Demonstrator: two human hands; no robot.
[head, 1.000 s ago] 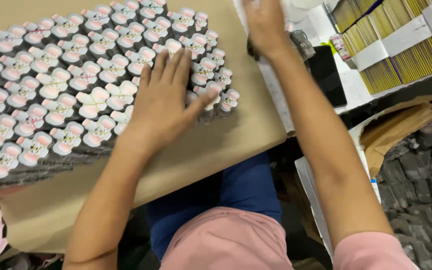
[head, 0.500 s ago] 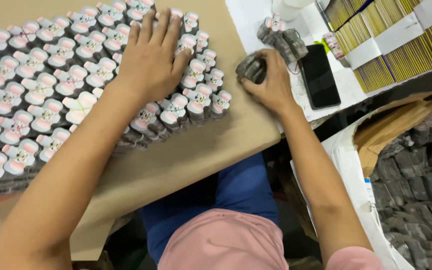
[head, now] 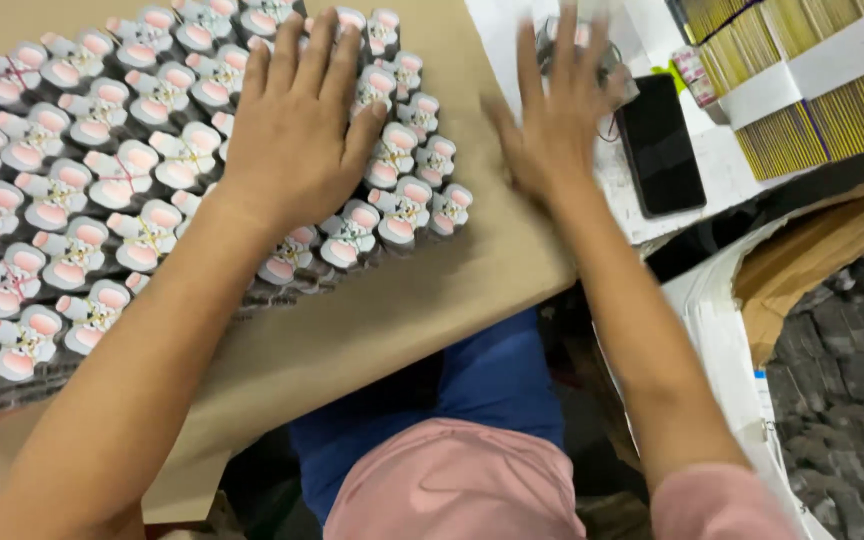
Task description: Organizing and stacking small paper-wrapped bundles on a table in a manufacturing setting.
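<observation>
My left hand (head: 297,130) lies flat, fingers spread, on a packed block of small pink-and-white cartoon-shaped pieces (head: 82,190) that covers a brown cardboard sheet (head: 422,300). My right hand (head: 557,110) is blurred, fingers apart, hovering at the right edge of the cardboard next to the block. It holds nothing that I can see. A small grey object (head: 617,75) shows just behind its fingers.
A black phone (head: 660,145) lies on a white surface (head: 722,170) to the right. Stacks of thin yellow strips in white bands (head: 812,90) sit at the upper right. Brown cardboard (head: 802,270) and dark grey items (head: 842,380) lie lower right.
My right hand came off the grey object near the phone and moved left to the cardboard edge, fingers spread. My left hand has stayed pressed flat on the pieces throughout.
</observation>
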